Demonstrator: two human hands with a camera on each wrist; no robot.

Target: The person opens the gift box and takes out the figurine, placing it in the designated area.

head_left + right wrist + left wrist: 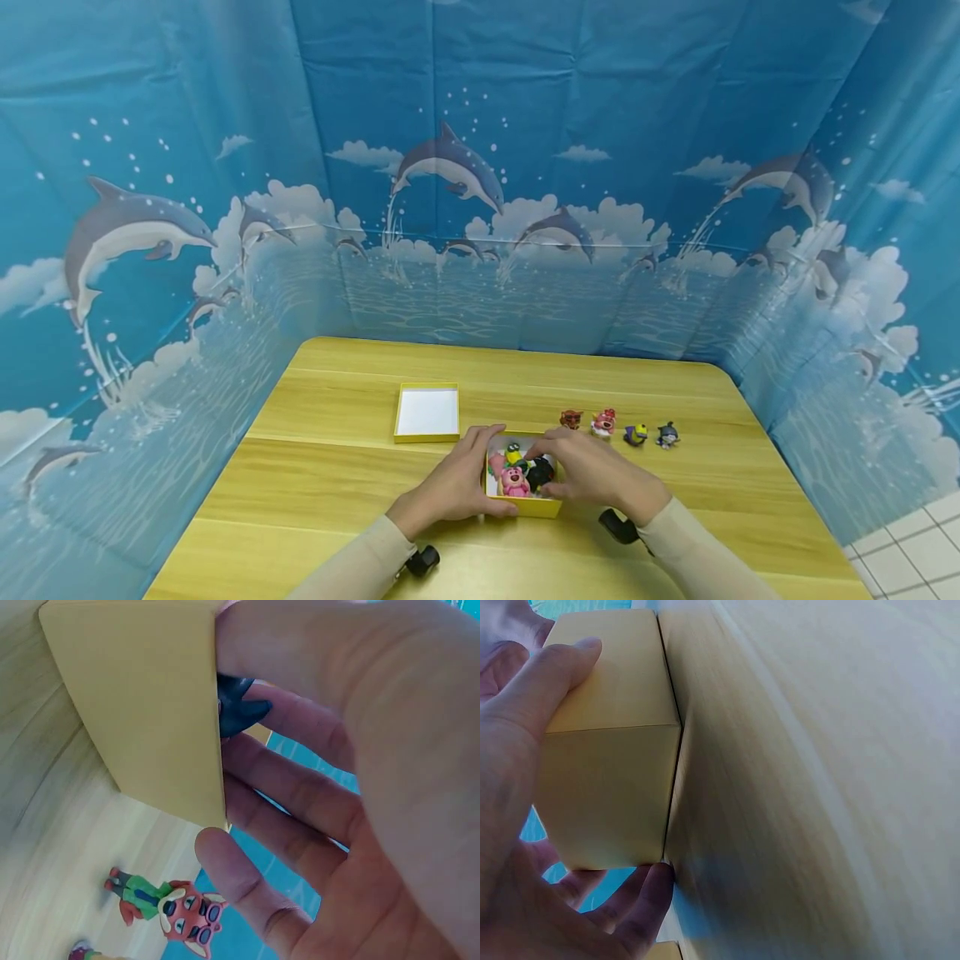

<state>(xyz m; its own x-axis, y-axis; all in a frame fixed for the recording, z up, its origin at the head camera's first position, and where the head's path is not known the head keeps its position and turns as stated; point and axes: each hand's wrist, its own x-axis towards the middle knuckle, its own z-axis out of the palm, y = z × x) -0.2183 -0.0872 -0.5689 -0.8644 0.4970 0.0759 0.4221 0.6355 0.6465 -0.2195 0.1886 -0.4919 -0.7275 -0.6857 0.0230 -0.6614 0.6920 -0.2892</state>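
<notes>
Left hand clasps the yellow box by its walls as the right hand, fingers parted, reaches in at the dark figure, any grip hidden, pink bear and yellow figure inside too!

Box: yellow outside, white inside; it sits flat with its open side up and toys in it. The left hand holds its left side, thumb on the front.
Pink bear: in the box by the front wall, face up.
Yellow toy: behind the bear, big round eyes showing.
Pink toy: by the left wall, partly hidden.
Black toy: on the right side, between the thumb and fingers of the right hand; a dark pointy bit sticks up past the rim.
</notes>
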